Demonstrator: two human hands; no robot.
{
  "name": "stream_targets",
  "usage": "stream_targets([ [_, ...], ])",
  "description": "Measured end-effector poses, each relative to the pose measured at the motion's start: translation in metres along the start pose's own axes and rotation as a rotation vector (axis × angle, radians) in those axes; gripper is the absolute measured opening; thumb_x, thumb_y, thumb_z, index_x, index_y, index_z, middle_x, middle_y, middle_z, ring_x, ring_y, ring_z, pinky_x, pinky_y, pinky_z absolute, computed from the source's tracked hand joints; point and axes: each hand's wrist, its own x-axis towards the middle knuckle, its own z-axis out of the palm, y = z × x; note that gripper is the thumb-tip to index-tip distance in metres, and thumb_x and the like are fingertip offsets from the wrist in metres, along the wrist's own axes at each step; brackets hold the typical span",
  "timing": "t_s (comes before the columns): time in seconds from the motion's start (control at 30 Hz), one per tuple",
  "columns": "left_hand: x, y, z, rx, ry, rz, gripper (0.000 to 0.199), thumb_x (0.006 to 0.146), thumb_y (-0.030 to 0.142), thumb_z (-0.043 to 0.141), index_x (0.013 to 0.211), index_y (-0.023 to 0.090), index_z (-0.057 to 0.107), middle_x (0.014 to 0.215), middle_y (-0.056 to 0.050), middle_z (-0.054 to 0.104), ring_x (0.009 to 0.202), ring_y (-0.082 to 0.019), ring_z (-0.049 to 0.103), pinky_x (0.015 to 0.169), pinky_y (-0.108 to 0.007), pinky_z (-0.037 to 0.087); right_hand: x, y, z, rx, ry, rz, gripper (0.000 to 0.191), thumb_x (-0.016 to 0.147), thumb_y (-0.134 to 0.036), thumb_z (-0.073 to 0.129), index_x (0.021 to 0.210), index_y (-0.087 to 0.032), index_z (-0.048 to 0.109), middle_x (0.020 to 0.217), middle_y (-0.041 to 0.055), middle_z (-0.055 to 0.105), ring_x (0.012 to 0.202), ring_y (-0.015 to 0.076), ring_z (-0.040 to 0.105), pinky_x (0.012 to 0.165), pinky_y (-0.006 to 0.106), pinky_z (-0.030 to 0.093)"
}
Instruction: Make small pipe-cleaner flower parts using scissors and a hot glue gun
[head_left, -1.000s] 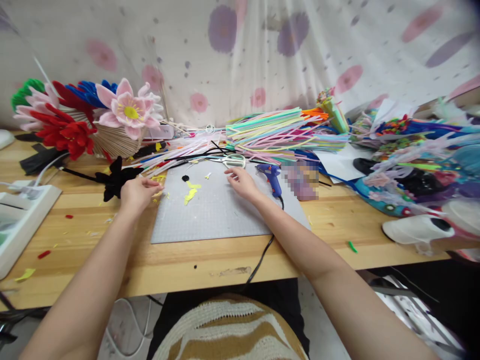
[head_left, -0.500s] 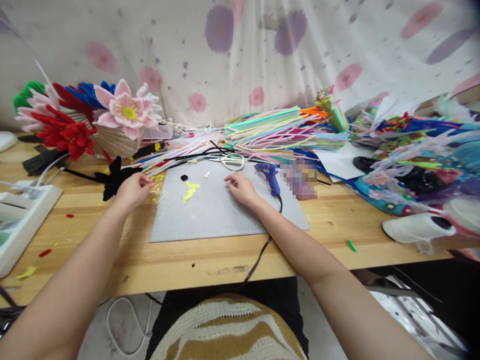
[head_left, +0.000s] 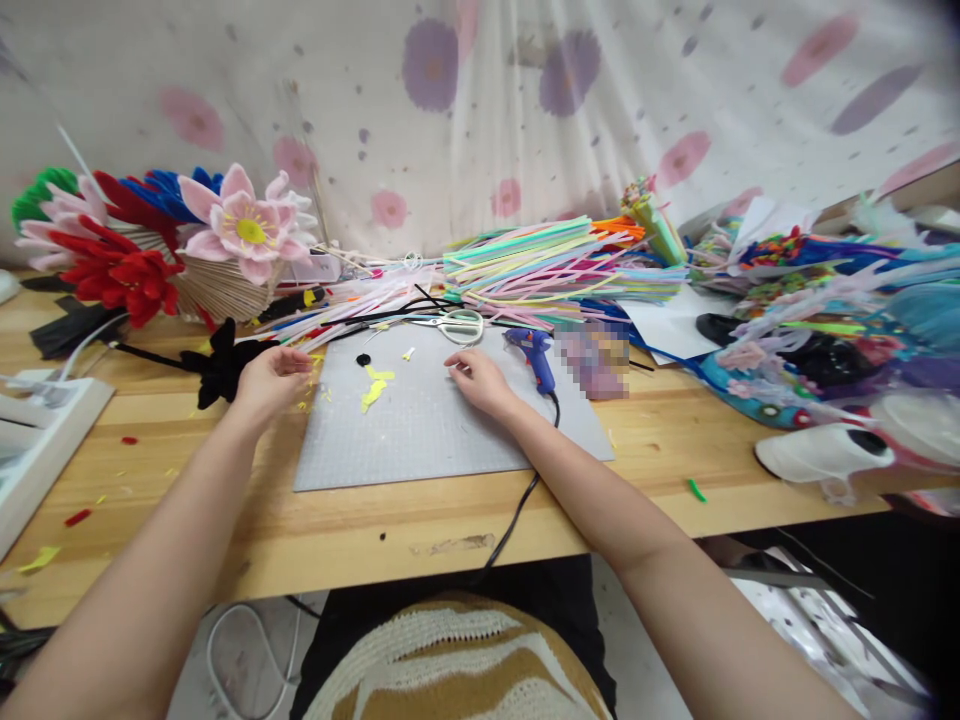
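My left hand (head_left: 276, 380) rests by the left edge of the grey cutting mat (head_left: 420, 440), beside a black fuzzy flower (head_left: 219, 366) on a black stem; its fingers are loosely curled apart with nothing seen between them. Over the mat's upper middle, my right hand (head_left: 474, 378) has slightly bent, parted fingers and holds nothing visible. Right of it lies a blue glue gun (head_left: 535, 358). Scissors (head_left: 460, 326) lie at the mat's top edge. Yellow scraps (head_left: 373, 390), a black disc (head_left: 364, 360) and a small white piece (head_left: 408, 354) are on the mat.
Fuzzy flowers (head_left: 247, 228) stand at the back left. A bundle of coloured pipe cleaners (head_left: 540, 260) lies behind the mat. A white power strip (head_left: 56, 440) is at the left, a white roll (head_left: 821, 455) at the right. The glue gun's black cord (head_left: 517, 515) crosses the front edge.
The view has shifted slightly, moving most things a little left. My left hand has moved slightly right relative to the mat and black flower. My right hand looks nearly the same.
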Motion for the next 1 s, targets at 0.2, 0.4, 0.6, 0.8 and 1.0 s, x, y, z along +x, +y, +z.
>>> stream_targets([
  [0.2,-0.010,0.013,0.008,-0.355,-0.082,-0.073,0.022,0.050,0.008,0.064,0.071,0.016,0.061,0.073,-0.002,0.065,0.068,-0.013,0.059,0.082,-0.033,0.049,0.013,-0.027,0.019,0.219,-0.061,0.030,0.014,0.080,-0.020,0.051,0.087,-0.018,0.062,0.090,0.0017,0.065,0.082,0.0111,0.058,0.077,0.024,0.044],
  [0.4,-0.019,0.025,0.022,-0.449,-0.195,-0.068,0.021,0.049,0.017,0.072,0.068,0.015,0.062,0.075,-0.004,0.065,0.067,-0.014,0.062,0.080,-0.035,0.052,0.033,-0.075,0.058,0.635,-0.261,0.087,0.010,0.080,-0.019,0.051,0.084,-0.016,0.060,0.077,0.0002,0.064,0.065,0.0073,0.056,0.068,0.021,0.045],
  [0.6,-0.022,0.025,0.019,-0.424,-0.244,-0.091,0.024,0.051,0.020,0.074,0.071,0.013,0.062,0.075,-0.006,0.066,0.078,-0.019,0.065,0.079,-0.036,0.052,0.047,-0.100,0.075,0.753,-0.281,0.163,0.012,0.084,-0.023,0.047,0.091,-0.018,0.056,0.080,-0.0007,0.063,0.057,0.0057,0.054,0.060,0.020,0.045],
  [0.8,-0.025,0.025,0.015,-0.473,-0.245,-0.169,0.026,0.050,0.019,0.075,0.068,0.012,0.059,0.075,-0.008,0.066,0.080,-0.022,0.065,0.073,-0.037,0.055,0.047,-0.113,0.080,0.273,-0.163,0.016,0.011,0.085,-0.026,0.048,0.081,-0.020,0.056,0.082,0.0004,0.065,0.077,0.0120,0.058,0.071,0.024,0.042],
  [1.0,-0.024,0.025,0.011,-0.450,-0.131,-0.170,0.016,0.055,0.017,0.066,0.067,0.013,0.058,0.069,-0.005,0.064,0.062,-0.014,0.060,0.058,-0.028,0.051,0.041,-0.110,0.060,-0.084,-0.087,0.014,0.022,0.090,-0.033,0.038,0.088,-0.021,0.056,0.091,0.0034,0.065,0.083,0.0161,0.058,0.069,0.026,0.039],
])
